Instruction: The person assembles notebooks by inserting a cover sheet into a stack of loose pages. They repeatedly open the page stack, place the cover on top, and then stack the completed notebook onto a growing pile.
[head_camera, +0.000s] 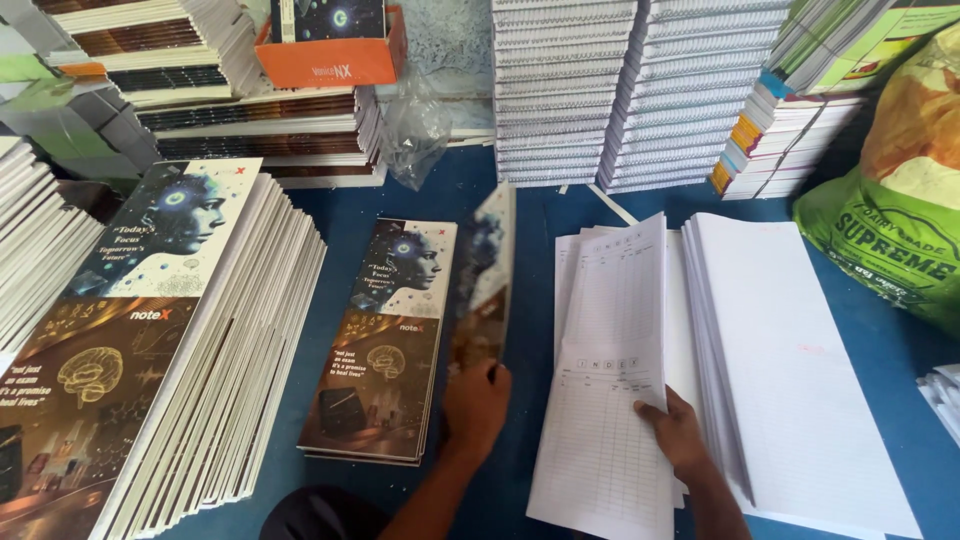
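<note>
My left hand (476, 400) grips the near end of a printed notebook cover sheet (484, 278), which stands tilted on edge above the blue floor. Just left of it lies a small stack of the same covers (390, 330) with a dark illustrated face and brain design. My right hand (676, 432) presses on a lined white index sheet (610, 360) that tops a fanned pile of white sheets. A thick stack of ruled paper (790, 370) lies right beside that pile.
A tall slanted stack of covers (170, 340) fills the left. Bound notebook piles (640, 90) stand at the back, with an orange box (330, 50) on other stacks. A green printed sack (900, 220) sits at the right. Crumpled clear plastic (415, 125) lies behind.
</note>
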